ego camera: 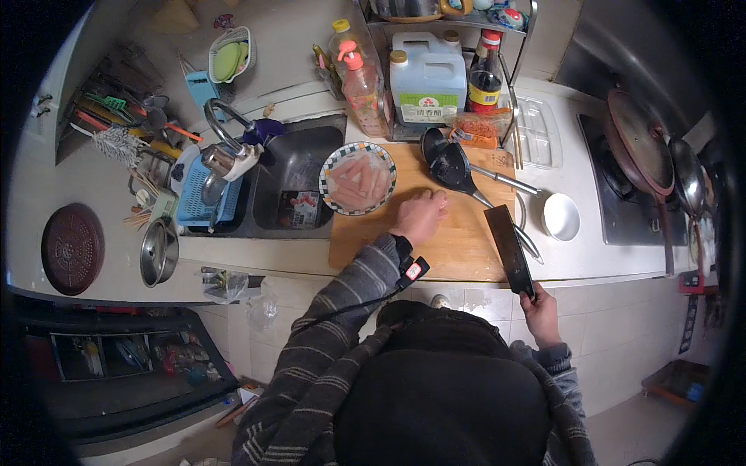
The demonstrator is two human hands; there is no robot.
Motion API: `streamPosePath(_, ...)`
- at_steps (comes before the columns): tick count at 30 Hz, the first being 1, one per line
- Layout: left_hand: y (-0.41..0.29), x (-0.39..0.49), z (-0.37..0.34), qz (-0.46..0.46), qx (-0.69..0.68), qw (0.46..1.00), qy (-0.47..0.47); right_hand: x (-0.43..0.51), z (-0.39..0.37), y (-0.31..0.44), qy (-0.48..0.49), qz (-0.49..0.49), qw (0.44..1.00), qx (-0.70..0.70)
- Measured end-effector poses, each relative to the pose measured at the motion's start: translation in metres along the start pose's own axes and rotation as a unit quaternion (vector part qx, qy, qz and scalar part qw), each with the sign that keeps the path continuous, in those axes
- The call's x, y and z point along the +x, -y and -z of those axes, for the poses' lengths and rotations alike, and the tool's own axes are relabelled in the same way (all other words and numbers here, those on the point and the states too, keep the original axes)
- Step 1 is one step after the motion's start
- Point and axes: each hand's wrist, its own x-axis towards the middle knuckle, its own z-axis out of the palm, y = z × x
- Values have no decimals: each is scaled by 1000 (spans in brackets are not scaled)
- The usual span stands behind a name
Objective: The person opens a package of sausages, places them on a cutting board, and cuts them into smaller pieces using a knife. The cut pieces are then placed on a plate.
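My right hand (541, 314) grips a cleaver (509, 250) by its handle. Its dark blade points up and crosses the right edge of the wooden cutting board (379, 239). On the board rests my left hand (421, 216), fingers curled down; whether something pinkish sits under the fingertips is hard to tell. Just beyond it, a bowl with a checkered rim (324, 175) holds several long pink meat pieces (358, 177). A black ladle (432, 144) and a black turner (453, 169) lie across the board's upper right.
Left of the board is a sink (303, 140) with a faucet (224, 137) and a blue basket (192, 192). A white bowl (561, 217) stands to the right, before a stove (623, 215) with a lidded pan (641, 143). Jugs (428, 81) and a sauce bottle (485, 76) line the back.
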Motion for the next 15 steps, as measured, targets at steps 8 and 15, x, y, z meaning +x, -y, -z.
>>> streamPosePath(8, 81, 7, 102, 18, 36, 996, -80, 3, -1, 18, -6, -52, 995, -81)
streamPosePath(15, 142, 15, 116, 61, 45, 996, -55, -7, -17, 40, -40, -12, 987, -158)
